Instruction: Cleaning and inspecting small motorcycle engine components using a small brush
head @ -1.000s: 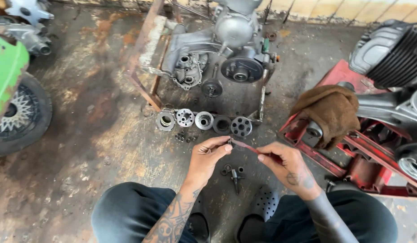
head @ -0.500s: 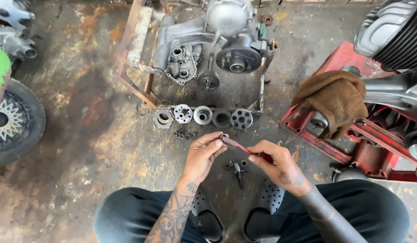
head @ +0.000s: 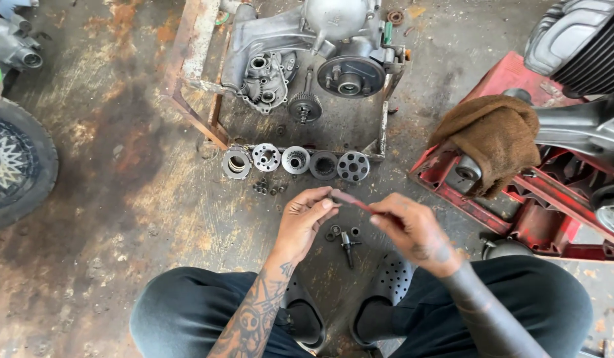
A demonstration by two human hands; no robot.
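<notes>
We have just one camera, and it sits on the person's head. It looks almost straight down at the stained floor (head: 88,219). We see the person's own dark knees at the bottom edge, so the camera is right above the lap. The left hand (head: 303,222) and right hand (head: 413,232) are close to us, near the middle of the view. A little farther out lies a row of round metal parts (head: 297,161), and the grey engine case (head: 307,53) sits at the top edge. A wheel (head: 15,166) is cut off at the left, and a red stand (head: 519,199) at the right.
</notes>
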